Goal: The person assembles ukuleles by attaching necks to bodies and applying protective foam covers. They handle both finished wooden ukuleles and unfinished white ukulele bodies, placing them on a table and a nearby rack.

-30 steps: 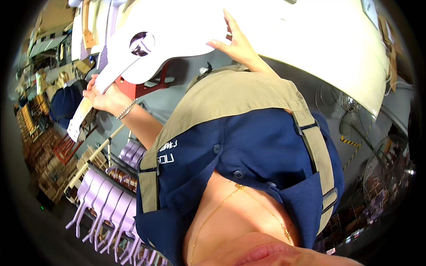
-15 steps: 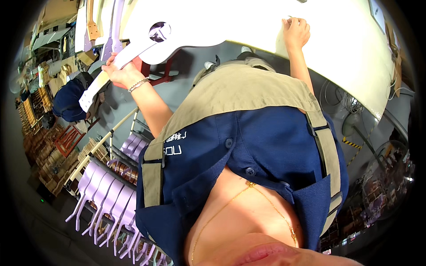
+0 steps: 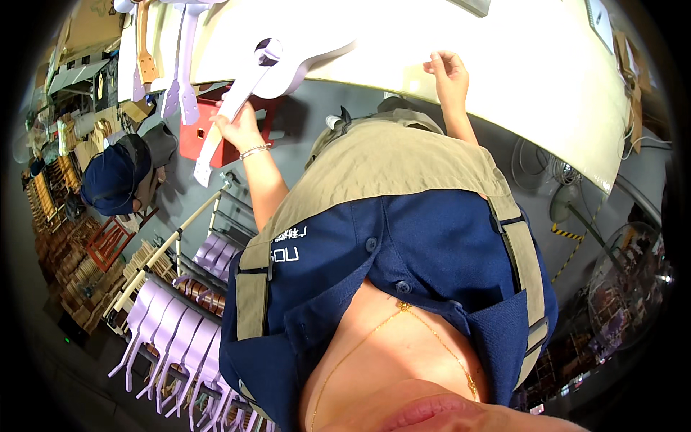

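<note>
My left hand (image 3: 240,128) is closed round the neck of a pale lavender ukulele (image 3: 279,81). Its headstock points down toward me past the table edge, while the body with its round sound hole lies over the tabletop, partly washed out by glare. Over the white table (image 3: 389,68), near its front edge, my right hand (image 3: 451,78) is raised with fingers curled and the thumb close to the fingertips. Whatever may be pinched there is too small to make out.
More lavender ukulele necks (image 3: 188,68) and a brown neck (image 3: 146,61) jut over the table's left end. A red stool (image 3: 193,140) stands below. Lavender ukuleles hang on a rack (image 3: 169,317) at lower left. A person in a dark blue cap (image 3: 115,176) is at far left.
The ukulele has swung rightward, its headstock moving right, with my left hand still on the neck. My right hand has moved left and slightly nearer to me.
</note>
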### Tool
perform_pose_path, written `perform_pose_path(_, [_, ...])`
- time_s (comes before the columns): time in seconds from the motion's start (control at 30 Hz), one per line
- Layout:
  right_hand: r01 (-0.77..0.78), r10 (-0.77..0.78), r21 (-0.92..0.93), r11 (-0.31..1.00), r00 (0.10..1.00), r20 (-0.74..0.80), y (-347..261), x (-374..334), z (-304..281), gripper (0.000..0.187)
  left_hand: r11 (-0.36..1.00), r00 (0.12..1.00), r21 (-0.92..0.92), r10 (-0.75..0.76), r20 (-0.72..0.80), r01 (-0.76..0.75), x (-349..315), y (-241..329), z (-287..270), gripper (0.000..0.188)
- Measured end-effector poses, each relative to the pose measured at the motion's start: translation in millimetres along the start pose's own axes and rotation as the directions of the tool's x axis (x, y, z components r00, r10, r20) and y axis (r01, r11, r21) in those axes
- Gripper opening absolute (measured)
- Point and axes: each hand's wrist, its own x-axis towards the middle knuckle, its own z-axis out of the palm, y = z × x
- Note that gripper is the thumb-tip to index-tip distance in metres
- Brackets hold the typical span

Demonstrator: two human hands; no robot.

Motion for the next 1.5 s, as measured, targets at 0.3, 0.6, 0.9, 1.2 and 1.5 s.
perform_pose_path(0.3, [-0.033,-0.043,0.190,0.981,0.923,0.383,-51.0,-12.0,32.2,0.015,0.387,0.936,0.856,-0.209,-0.282,0.344,-54.4,-35.8,2.7,0.054])
perform_pose_path(0.6, [0.222,-0.244,0.109,0.969,0.795,0.555,-77.9,-19.4,40.5,0.011,-0.076,0.679,0.767,-0.525,0.513,-0.638,-123.3,-146.9,105.1,0.023])
perform_pose_path(0.9, [0.305,-0.145,-0.282,0.910,0.870,0.472,-91.4,-32.1,56.6,0.020,-0.186,0.542,0.513,-0.394,0.742,-0.838,-122.4,-151.3,90.6,0.013])
perform_pose_path(1.2, [0.457,-0.233,-0.491,0.742,0.862,0.451,-94.2,-35.8,73.7,0.006,-0.250,0.445,0.384,-0.276,0.852,-0.889,-113.9,-146.8,80.3,0.012])
perform_pose_path(1.5, [-0.139,0.145,-0.102,0.985,0.988,0.058,-83.4,-37.2,87.6,0.009,-0.144,0.227,0.202,-0.184,0.956,-0.969,-102.6,-157.8,75.4,0.009])
